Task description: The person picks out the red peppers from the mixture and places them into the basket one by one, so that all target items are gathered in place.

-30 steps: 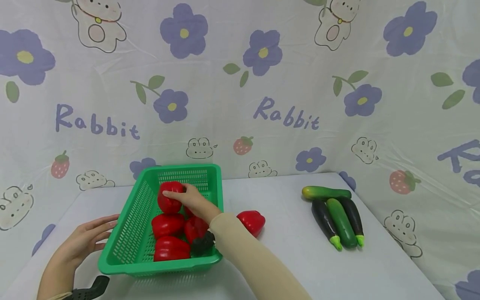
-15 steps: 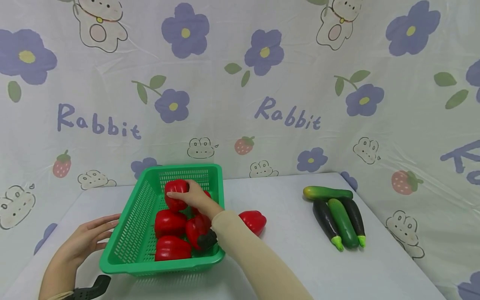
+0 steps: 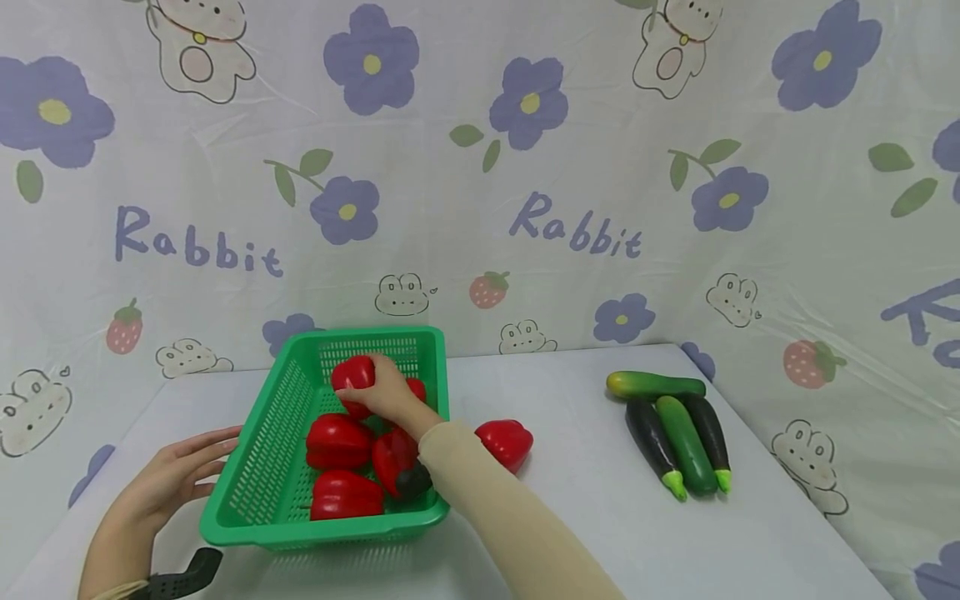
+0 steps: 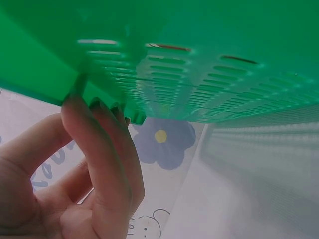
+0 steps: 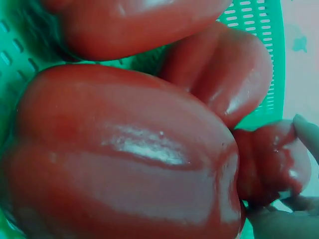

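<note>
A red bell pepper (image 3: pixel 354 377) is gripped by my right hand (image 3: pixel 386 392) over the far part of the green basket (image 3: pixel 322 533). The same held pepper (image 5: pixel 279 164) shows at the right of the right wrist view, with the thumb on its edge. Several more red bell peppers lie in the basket, among them a near one (image 3: pixel 347 496) and a middle one (image 3: pixel 337 443). My left hand (image 3: pixel 176 471) is at the basket's left outer side, palm off the wall. In the left wrist view its fingertips (image 4: pixel 75 102) reach under the rim.
One red bell pepper (image 3: pixel 506 443) lies on the white table (image 3: pixel 555 517) just right of the basket. Farther right are a green zucchini (image 3: pixel 686 446) between two dark eggplants (image 3: pixel 652 442) and a yellow-ended one (image 3: pixel 656 385) behind them. A printed cloth (image 3: pixel 450 200) hangs at the back.
My right hand has shifted the held pepper a little to the right and away from me within the basket. The left hand stays in place beside the basket.
</note>
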Available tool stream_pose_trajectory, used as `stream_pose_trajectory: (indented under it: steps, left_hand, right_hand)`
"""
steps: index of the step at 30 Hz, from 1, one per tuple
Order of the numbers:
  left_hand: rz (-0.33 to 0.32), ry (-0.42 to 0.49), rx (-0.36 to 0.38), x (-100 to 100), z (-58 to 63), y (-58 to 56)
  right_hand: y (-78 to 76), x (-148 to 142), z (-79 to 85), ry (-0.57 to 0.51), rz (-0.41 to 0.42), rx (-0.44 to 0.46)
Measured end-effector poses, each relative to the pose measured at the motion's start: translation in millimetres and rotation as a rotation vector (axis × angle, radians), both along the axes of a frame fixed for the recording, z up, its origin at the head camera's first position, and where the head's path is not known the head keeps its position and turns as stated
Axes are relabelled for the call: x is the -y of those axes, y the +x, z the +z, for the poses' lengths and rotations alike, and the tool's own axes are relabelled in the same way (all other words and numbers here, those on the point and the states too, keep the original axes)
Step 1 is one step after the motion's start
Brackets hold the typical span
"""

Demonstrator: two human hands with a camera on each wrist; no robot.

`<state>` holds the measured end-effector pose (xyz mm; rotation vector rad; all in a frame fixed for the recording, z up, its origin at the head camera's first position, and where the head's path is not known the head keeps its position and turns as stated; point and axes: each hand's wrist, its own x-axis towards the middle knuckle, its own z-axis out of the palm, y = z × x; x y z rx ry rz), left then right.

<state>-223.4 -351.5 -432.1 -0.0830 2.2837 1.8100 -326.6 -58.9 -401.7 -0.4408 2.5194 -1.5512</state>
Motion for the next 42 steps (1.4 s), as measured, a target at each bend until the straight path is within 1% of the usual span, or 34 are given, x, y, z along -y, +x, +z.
stream_pose_trajectory:
  steps: [5, 7, 13, 18, 20, 24, 32, 42]
  left_hand:
    - [-0.007, 0.009, 0.005, 0.6, 0.7, 0.5]
    - [-0.008, 0.008, 0.005, 0.6, 1.0, 0.4]
    - [0.006, -0.009, 0.006, 0.2, 0.9, -0.8]
    - [0.003, 0.003, 0.011, 0.3, 0.5, -0.5]
    - [-0.002, 0.012, 0.005, 0.5, 0.4, -0.3]
    - [-0.002, 0.019, -0.002, 0.5, 0.1, -0.6]
    - [0.002, 0.002, 0.003, 0.0, 0.2, -1.7]
    - [-0.003, -0.015, 0.006, 0.1, -2.3, -2.2]
  right_hand:
    - [3.5, 1.0, -2.0, 0.103, 0.049, 0.002]
    - [4.9, 1.5, -2.6, 0.124, 0.068, 0.001]
    - [7.9, 0.8, -0.7, 0.144, 0.095, 0.007]
    - [9.2, 0.1, 0.5, 0.208, 0.130, -0.031]
    - [9.2, 0.6, 0.2, 0.222, 0.133, -0.036]
    - [8.3, 1.9, 0.1, 0.232, 0.127, -0.017]
    - [7.8, 3.7, 0.5, 0.246, 0.151, -0.003]
    - [8.8, 6.4, 0.0, 0.335, 0.173, -0.030]
